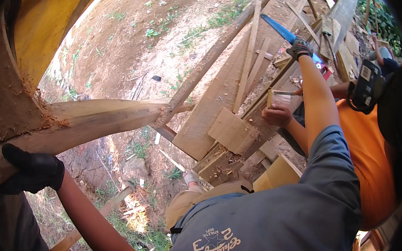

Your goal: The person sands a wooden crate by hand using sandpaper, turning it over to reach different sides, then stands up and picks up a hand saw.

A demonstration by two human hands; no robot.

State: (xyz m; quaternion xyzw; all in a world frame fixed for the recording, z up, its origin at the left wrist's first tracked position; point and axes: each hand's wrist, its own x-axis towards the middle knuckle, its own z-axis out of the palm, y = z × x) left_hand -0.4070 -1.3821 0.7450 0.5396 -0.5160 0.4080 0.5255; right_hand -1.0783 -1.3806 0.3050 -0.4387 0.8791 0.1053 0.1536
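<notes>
— Where do the wearer's hands sit, and what is each grip doing?

— The right hand [300,48], in a dark work glove, is in the upper right of the frame. Its grip is pressed together around the handle of a blue handsaw [278,28], whose blade runs up and to the left over the plank counter [210,120]. The left hand [33,171], in a black glove, is at the lower left. It rests against the underside of a pale, split log [91,123]; whether its fingers curl round the wood or only press on it, the view does not tell.

— And around the saw?

— Thin wooden strips [250,59] lie slanted on the counter just left of the blade. Lower down, a square offcut board [232,131] lies flat on the planks.

— Anyone else there?

— Yes, a person in an orange shirt [367,168] at the right. One bare hand of that person [278,115] is closed on a small stick of wood [270,98] just below the saw hand.

— Beyond that?

— Bare earth [146,44] with sparse grass fills the upper middle, and a curved yellow-brown hull-like timber [39,25] fills the upper left.
</notes>
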